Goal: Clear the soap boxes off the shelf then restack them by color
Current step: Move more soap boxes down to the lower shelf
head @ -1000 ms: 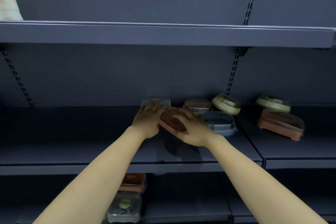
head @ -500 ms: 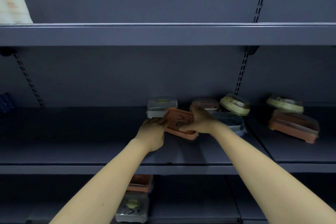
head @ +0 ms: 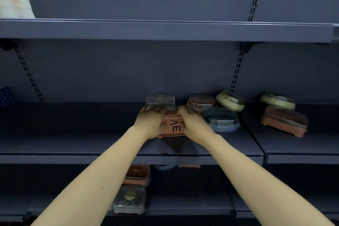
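Together, the left hand [head: 152,122] and right hand [head: 192,124] clasp an orange soap box [head: 173,127] from either side, fingers curled round its ends, over the middle shelf [head: 73,145]; its far half is hidden behind them. Just beyond sits a clear box [head: 160,100] (label unreadable), with a blue box [head: 220,119] close at right. Lower down, the forearms partly cover more boxes [head: 136,175].

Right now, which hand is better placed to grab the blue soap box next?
Right. The right hand sits just beside the blue box, while the left hand is on the far side of the orange box both hold.
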`<state>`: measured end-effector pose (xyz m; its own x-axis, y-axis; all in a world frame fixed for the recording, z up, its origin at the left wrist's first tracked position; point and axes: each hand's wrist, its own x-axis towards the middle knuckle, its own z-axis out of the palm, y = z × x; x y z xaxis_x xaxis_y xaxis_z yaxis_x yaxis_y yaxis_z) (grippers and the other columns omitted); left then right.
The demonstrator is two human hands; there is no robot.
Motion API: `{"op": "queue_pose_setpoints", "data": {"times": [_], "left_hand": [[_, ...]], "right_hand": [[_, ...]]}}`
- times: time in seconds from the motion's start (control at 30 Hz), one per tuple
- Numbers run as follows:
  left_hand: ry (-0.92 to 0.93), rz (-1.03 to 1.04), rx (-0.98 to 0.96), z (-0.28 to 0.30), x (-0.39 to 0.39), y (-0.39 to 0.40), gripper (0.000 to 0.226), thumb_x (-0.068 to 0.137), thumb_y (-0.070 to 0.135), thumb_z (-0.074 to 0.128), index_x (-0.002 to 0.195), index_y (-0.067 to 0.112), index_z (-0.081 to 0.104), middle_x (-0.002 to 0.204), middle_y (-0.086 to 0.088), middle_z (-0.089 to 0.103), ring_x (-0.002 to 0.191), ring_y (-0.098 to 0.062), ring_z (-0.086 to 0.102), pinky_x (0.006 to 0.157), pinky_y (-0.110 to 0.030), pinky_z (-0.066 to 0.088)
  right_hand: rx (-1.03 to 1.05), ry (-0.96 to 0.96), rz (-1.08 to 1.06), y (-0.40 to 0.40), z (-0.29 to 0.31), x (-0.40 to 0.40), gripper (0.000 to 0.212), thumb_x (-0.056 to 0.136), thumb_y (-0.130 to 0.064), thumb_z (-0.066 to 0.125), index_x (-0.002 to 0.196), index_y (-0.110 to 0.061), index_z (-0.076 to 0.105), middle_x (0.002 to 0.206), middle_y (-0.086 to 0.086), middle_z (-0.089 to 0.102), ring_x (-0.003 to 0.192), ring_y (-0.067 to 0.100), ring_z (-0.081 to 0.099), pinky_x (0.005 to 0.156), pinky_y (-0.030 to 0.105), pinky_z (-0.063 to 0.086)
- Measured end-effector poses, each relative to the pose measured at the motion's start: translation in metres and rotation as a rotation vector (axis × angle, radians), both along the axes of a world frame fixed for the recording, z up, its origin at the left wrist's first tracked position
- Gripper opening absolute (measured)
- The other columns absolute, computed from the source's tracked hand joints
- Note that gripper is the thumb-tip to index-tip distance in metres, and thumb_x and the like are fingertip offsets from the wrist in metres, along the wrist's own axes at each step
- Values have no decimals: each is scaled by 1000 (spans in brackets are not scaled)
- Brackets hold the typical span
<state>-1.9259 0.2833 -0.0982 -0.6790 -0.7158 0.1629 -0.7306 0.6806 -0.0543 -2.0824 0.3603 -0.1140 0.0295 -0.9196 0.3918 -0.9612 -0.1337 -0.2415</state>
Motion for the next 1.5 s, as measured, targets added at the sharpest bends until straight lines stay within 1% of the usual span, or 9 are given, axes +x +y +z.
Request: {"op": "queue_pose_setpoints", "data": {"times": [0.1, 0.17, 0.27, 0.33, 0.5, 0.7, 1.0, 1.37, 1.5], "left_hand": [[12, 6, -85, -3, 4, 7, 71, 94, 32, 52, 150, 16, 13, 155, -3, 23, 138, -23, 29, 113, -35, 16], [16, 9, -156, -7, 9, 11, 76, 88, 23, 62, 149, 14, 19, 151, -6, 31, 134, -25, 36, 111, -34, 23], [42, 7, -231, -13, 16, 18, 85, 51, 11, 87, 129, 5, 54, 116, -13, 62, 96, -29, 64, 82, -35, 51], [104, -25, -239, -18, 20, 20, 83, 38, 13, 91, 115, 3, 64, 100, -12, 67, 81, -29, 67, 69, -34, 54], [230, -105, -162, -22, 27, 33, 60, 75, 49, 71, 117, 8, 58, 114, -9, 62, 98, -29, 61, 85, -39, 47], [150, -92, -78, -27, 22, 42, 63, 91, 47, 51, 142, 14, 33, 146, -4, 38, 131, -22, 39, 105, -33, 29], [46, -11, 118, -25, 2, 35, 102, 79, 70, 51, 151, 16, 3, 159, -6, 1, 145, -24, 7, 118, -38, 7], [23, -54, 224, -30, -13, 13, 109, 69, 71, 61, 150, 20, 8, 158, -5, 6, 145, -25, 5, 118, -41, 7], [-7, -67, 242, -31, -12, 4, 109, 71, 68, 63, 151, 22, 5, 158, -6, 3, 145, -26, 2, 118, -44, 5]], "right_hand": [[28, 26, 13, 6, 3, -9, 43, 88, -24, 58, 127, -11, 46, 135, 10, 47, 119, 30, 46, 90, 35, 39], [44, 71, -20, 10, 3, -16, 59, 90, -42, 54, 140, -17, 36, 150, 5, 32, 137, 25, 29, 110, 37, 24], [173, 28, -53, 18, 3, -23, 73, 89, -58, 46, 149, -26, 19, 155, 2, 24, 141, 24, 24, 113, 39, 25], [222, -37, -31, 25, 3, -22, 73, 90, -60, 44, 150, -29, 16, 153, 1, 29, 137, 23, 32, 108, 36, 33], [190, -104, 44, 35, -3, -14, 61, 92, -45, 52, 145, -24, 29, 144, 4, 41, 128, 23, 43, 100, 32, 38], [172, -34, 89, 39, -19, -5, 49, 91, -14, 55, 138, -14, 43, 142, 9, 43, 126, 26, 43, 102, 31, 37], [337, 242, -143, 38, 1, -68, 81, 86, -62, 49, 150, -30, 11, 159, 1, 6, 145, 25, 4, 117, 44, 10], [457, 322, -242, 15, 4, -120, 93, 82, -58, 59, 150, -31, 1, 158, -2, -9, 145, 23, -5, 116, 45, 12], [465, 320, -231, 6, 4, -127, 96, 85, -58, 55, 150, -19, -4, 159, 1, -7, 146, 21, -4, 117, 42, 9]]}}
